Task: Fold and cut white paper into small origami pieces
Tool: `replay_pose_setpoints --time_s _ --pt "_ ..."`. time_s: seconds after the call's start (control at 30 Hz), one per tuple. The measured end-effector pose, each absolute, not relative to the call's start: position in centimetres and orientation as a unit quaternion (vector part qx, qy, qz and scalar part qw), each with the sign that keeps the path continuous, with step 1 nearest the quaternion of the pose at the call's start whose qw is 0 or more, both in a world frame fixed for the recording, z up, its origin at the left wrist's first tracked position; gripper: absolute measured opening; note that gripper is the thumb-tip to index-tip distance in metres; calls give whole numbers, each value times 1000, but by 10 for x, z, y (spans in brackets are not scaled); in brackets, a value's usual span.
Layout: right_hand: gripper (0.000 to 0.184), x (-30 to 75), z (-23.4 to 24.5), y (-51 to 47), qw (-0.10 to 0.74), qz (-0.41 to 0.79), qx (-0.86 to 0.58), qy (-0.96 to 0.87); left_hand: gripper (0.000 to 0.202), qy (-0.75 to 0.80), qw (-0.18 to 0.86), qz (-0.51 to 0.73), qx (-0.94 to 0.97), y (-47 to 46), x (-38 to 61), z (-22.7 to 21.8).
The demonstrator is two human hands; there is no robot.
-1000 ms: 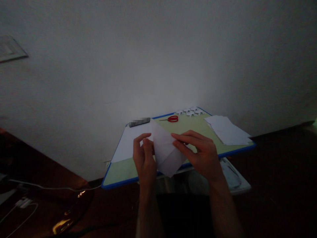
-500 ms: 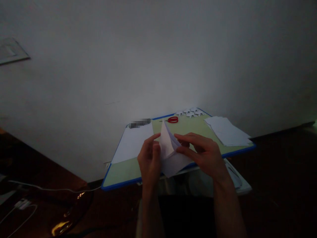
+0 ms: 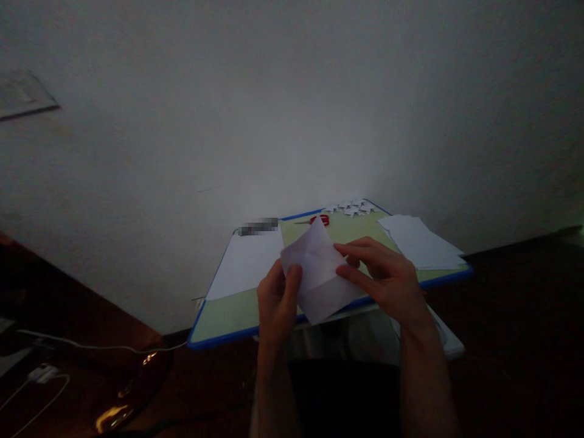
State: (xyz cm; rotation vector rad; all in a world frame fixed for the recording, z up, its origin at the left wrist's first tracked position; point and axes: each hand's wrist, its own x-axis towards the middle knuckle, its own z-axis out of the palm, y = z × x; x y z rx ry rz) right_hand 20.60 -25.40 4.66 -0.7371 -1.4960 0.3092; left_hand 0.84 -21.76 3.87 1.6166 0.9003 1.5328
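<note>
Both my hands hold a folded white paper (image 3: 318, 274) up above the near edge of a green board with a blue rim (image 3: 228, 313). My left hand (image 3: 277, 304) pinches the paper's left side with thumb and fingers. My right hand (image 3: 387, 278) grips its right side, fingers laid over the front. The paper shows a diamond shape with a crease across its middle.
On the board lie a white sheet (image 3: 246, 261) at the left, a stack of white sheets (image 3: 422, 242) at the right, red scissors (image 3: 322, 219) and several small white paper cut-outs (image 3: 353, 207) at the back. A white wall rises behind. A white cable (image 3: 91, 348) runs over the dark floor at left.
The paper was opened from a narrow upright fold into a flatter diamond facing me. Both hands shifted slightly right and stayed on the paper.
</note>
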Motion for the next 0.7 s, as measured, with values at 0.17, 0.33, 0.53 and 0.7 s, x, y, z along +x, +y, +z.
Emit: replay_pose_setpoints --time_s 0.17,0.33,0.53,0.7 --pt "48 208 46 -254 627 106 -342 -692 41 379 336 621 598 -219 18 42" --pt "47 204 48 -253 616 48 -374 -691 37 360 356 605 614 -221 23 45" --pt "38 200 48 -248 627 -41 -371 -683 27 383 364 585 616 -219 25 45" --pt "40 193 48 -249 612 -74 -378 -691 28 417 351 622 562 -220 28 44"
